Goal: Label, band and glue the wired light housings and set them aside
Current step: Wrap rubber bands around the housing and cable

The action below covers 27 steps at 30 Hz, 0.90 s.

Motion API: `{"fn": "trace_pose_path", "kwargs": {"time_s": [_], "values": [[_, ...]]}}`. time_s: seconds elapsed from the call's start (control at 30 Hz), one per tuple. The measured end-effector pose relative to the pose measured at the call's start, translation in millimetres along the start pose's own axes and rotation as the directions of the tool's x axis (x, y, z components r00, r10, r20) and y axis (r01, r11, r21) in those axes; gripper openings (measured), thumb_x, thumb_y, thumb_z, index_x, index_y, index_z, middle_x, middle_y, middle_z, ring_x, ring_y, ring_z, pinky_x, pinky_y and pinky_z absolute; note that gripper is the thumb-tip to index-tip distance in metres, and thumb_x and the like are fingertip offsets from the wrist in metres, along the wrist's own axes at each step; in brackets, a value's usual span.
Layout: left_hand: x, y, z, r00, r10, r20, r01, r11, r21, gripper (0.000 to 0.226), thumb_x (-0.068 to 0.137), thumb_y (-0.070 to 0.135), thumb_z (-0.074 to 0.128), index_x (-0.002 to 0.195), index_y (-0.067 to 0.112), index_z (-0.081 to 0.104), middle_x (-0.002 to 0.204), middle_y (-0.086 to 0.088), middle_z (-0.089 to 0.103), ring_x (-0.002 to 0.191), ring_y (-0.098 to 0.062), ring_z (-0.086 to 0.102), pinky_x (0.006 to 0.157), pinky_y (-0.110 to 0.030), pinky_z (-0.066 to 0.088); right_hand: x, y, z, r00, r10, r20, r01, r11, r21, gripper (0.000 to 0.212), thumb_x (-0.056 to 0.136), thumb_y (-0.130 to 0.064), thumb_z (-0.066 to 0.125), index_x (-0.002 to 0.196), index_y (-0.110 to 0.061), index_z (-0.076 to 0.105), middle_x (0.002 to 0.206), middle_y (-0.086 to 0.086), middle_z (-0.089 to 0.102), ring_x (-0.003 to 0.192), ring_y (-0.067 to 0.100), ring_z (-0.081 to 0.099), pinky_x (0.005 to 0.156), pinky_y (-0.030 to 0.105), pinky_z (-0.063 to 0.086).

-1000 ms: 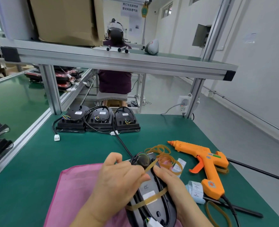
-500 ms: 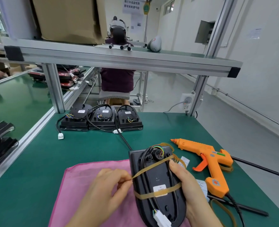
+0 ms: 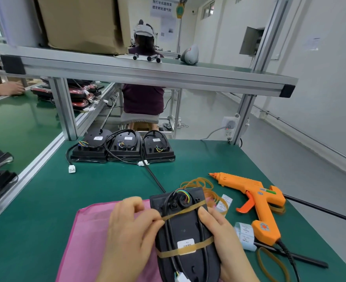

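Observation:
A black wired light housing is held tilted over a pink cloth, back side up, with a white label and coloured wires at its top. My right hand grips its right edge. My left hand pinches a tan rubber band stretched across the upper part of the housing. A second band crosses the housing lower down, over the label and cable. An orange glue gun lies on the table to the right. Loose rubber bands lie just behind the housing.
Three black wired housings stand in a row at the back of the green table. Label strips and a black rod lie near the glue gun. An aluminium shelf spans overhead. A person sits beyond it.
The housing has been raised and tilted toward me. My left hand has shifted from the housing's top to its left edge, pulling the upper band across.

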State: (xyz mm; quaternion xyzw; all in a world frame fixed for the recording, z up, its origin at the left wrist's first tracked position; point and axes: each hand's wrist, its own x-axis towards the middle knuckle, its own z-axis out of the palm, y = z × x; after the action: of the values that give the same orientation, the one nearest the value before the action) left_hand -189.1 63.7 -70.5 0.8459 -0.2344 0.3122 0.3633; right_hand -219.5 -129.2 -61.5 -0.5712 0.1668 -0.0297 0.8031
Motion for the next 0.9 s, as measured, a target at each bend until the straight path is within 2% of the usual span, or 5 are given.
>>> {"fn": "trace_pose_path", "kwargs": {"time_s": [0.13,0.37,0.5,0.7,0.9], "values": [[1,17,12,0.753,-0.583,0.305,0.639,0.539,-0.548,0.055,0.078,0.016,0.078,0.113,0.041,0.044,0.112,0.028,0.052,0.098,0.008,0.059,0.071,-0.008,0.045,-3,-4,9,0.999,-0.034,-0.01,0.034,0.999,-0.023,0.055,0.057,-0.04,0.076,0.103,-0.01,0.069,0.096,0.018,0.073,0.087,0.034,0.072,0.077,0.042,0.057],[4,23,18,0.519,-0.633,0.575,0.725,-0.03,-0.688,0.027,0.088,0.016,0.062,0.112,0.029,0.064,0.092,0.007,0.076,0.078,-0.007,0.073,0.052,-0.017,0.054,-8,-10,11,0.998,-0.056,-0.011,0.053,0.986,-0.16,0.024,0.091,-0.037,0.057,0.099,-0.019,0.071,0.09,-0.001,0.075,0.079,0.006,0.07,0.07,0.023,0.055],[2,22,10,0.507,-0.597,0.622,0.756,-0.039,-0.653,0.018,0.091,0.021,0.058,0.106,0.025,0.068,0.082,0.017,0.075,0.065,0.008,0.068,0.043,-0.008,0.046,-11,-31,1,0.899,-0.435,0.046,0.397,0.767,-0.503,0.021,0.09,-0.012,0.064,0.089,-0.032,0.07,0.093,-0.007,0.071,0.088,0.009,0.066,0.076,0.023,0.051],[-4,15,8,0.538,-0.595,0.596,0.778,0.079,-0.624,0.026,0.083,0.024,0.064,0.107,0.029,0.068,0.097,0.009,0.076,0.088,-0.004,0.071,0.063,-0.016,0.053,-6,-51,0,0.73,-0.48,0.487,0.564,0.02,-0.825,0.007,0.087,-0.026,0.064,0.094,-0.027,0.064,0.092,-0.017,0.057,0.094,0.005,0.047,0.083,0.021,0.039],[-5,7,3,0.602,-0.54,0.588,0.787,0.278,-0.551,0.037,0.087,0.024,0.066,0.119,0.042,0.059,0.106,0.016,0.073,0.096,-0.003,0.069,0.08,-0.021,0.051,-2,-57,-3,0.716,-0.395,0.575,0.586,-0.108,-0.803,0.004,0.083,-0.02,0.061,0.083,-0.016,0.062,0.084,-0.011,0.055,0.085,0.009,0.043,0.074,0.02,0.036]]}}
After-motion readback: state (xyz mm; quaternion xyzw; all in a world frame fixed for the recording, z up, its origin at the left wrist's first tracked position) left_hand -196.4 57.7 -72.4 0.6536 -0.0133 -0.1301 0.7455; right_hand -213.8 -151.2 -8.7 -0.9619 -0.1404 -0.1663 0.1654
